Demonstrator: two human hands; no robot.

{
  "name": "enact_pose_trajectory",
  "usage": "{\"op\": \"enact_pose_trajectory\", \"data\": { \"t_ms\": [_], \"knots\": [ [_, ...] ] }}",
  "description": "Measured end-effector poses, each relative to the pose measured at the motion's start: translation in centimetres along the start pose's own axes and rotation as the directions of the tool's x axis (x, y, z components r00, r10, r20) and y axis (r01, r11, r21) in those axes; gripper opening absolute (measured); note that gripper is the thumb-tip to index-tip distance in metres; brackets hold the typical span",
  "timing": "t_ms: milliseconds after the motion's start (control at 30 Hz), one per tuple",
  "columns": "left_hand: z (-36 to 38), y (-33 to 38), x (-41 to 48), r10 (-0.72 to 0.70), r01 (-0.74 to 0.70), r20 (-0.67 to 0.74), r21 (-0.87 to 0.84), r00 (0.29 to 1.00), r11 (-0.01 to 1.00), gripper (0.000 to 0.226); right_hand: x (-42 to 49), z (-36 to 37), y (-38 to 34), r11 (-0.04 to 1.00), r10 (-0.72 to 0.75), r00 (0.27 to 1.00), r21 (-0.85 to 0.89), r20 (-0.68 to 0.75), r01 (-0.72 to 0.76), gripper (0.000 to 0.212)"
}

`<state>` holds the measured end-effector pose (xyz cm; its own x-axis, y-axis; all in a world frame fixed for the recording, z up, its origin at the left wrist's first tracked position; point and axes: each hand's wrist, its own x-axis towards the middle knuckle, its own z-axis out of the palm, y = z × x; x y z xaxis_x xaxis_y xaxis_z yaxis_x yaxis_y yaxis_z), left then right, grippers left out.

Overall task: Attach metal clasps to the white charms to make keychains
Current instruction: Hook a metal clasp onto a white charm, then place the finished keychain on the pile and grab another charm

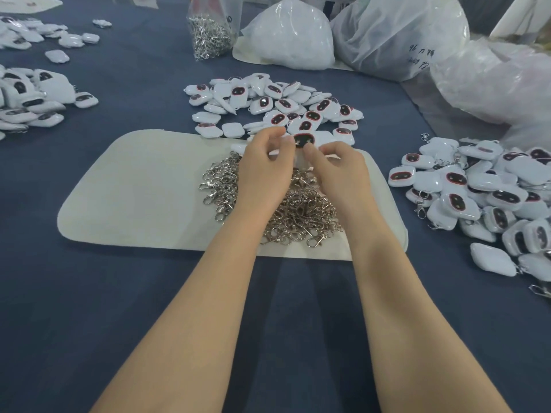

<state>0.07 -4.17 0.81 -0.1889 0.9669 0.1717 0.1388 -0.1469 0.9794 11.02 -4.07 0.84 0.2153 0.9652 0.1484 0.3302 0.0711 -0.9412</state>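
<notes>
Left hand, right hand, both pinching white charm, glossy, rounded, black face rimmed red, over metal clasps

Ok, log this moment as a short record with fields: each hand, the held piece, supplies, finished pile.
left hand: pinches white plastic charm with dark red-rimmed face
right hand: pinches the same charm
clasp on held charm: hidden by fingers, cannot tell
loose silver metal clasps: heaped on cream fabric mat, under both hands
bare charms pile: just beyond the mat
clasped charms pile: right, on dark blue tablecloth
clear plastic bag of clasps: far centre
</notes>
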Motion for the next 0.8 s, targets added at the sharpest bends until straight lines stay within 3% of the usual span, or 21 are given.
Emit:
{"op": "enact_pose_trajectory", "data": {
  "t_ms": [67,100,167,200,233,267,333,367,400,467,500,567,667,800],
  "knots": [
    [0.1,0.1,-0.1,0.050,-0.049,-0.010,0.036,0.999,0.998,0.026,0.2,-0.2,-0.2,0.964,0.093,0.982,0.262,-0.165,-0.047,0.022],
    [0.0,0.1,-0.2,0.067,-0.065,-0.031,0.044,0.997,0.997,0.025,0.4,-0.6,-0.5,0.889,0.154,0.954,0.458,-0.259,-0.019,0.021],
    [-0.1,0.2,-0.1,0.063,-0.061,-0.085,0.028,0.994,0.998,0.019,0.9,-1.9,-0.8,0.601,0.257,0.915,0.793,-0.312,0.102,0.027],
    [-0.2,0.1,0.0,0.046,-0.046,-0.111,0.003,0.993,0.999,0.015,1.1,-2.3,-0.6,0.491,0.277,0.913,0.861,-0.301,0.135,0.036],
    [-0.3,0.1,0.1,0.027,-0.031,-0.136,-0.026,0.990,0.999,0.012,1.2,-2.5,-0.3,0.463,0.292,0.914,0.878,-0.282,0.123,0.046],
    [-0.3,0.0,0.2,0.006,-0.015,-0.158,-0.051,0.987,0.999,0.011,1.2,-2.3,-0.1,0.513,0.310,0.913,0.855,-0.266,0.074,0.055],
    [-0.3,-0.1,0.4,-0.029,0.012,-0.196,-0.088,0.980,0.996,0.012,0.6,-1.2,0.1,0.791,0.253,0.930,0.611,-0.266,-0.040,0.055],
    [-0.3,-0.2,0.6,-0.044,0.023,-0.213,-0.102,0.976,0.995,0.013,0.4,-0.5,0.3,0.926,0.151,0.954,0.374,-0.260,-0.045,0.047],
    [-0.4,-0.3,0.7,-0.063,0.037,-0.228,-0.116,0.972,0.993,0.014,0.1,0.1,0.6,0.993,0.018,0.975,0.121,-0.222,0.010,0.039],
    [-0.6,-0.4,0.9,-0.112,0.076,-0.244,-0.150,0.963,0.986,0.018,0.1,1.0,1.4,0.947,-0.188,0.980,-0.277,-0.063,0.164,0.032],
    [-0.7,-0.3,0.9,-0.140,0.101,-0.243,-0.165,0.960,0.981,0.020,0.1,1.3,1.7,0.883,-0.211,0.977,-0.423,0.029,0.203,0.033],
    [-0.8,-0.2,0.9,-0.183,0.138,-0.235,-0.194,0.955,0.971,0.021,0.2,1.6,2.2,0.756,-0.118,0.982,-0.628,0.147,0.185,0.037],
    [-0.7,-0.1,0.7,-0.199,0.152,-0.225,-0.209,0.954,0.966,0.020,0.1,1.5,2.4,0.675,-0.006,0.981,-0.723,0.194,0.147,0.039],
    [-0.6,0.0,0.7,-0.192,0.153,-0.208,-0.190,0.959,0.970,0.018,0.1,1.3,2.2,0.762,-0.069,0.992,-0.636,0.104,0.120,0.027]
  ]
}}
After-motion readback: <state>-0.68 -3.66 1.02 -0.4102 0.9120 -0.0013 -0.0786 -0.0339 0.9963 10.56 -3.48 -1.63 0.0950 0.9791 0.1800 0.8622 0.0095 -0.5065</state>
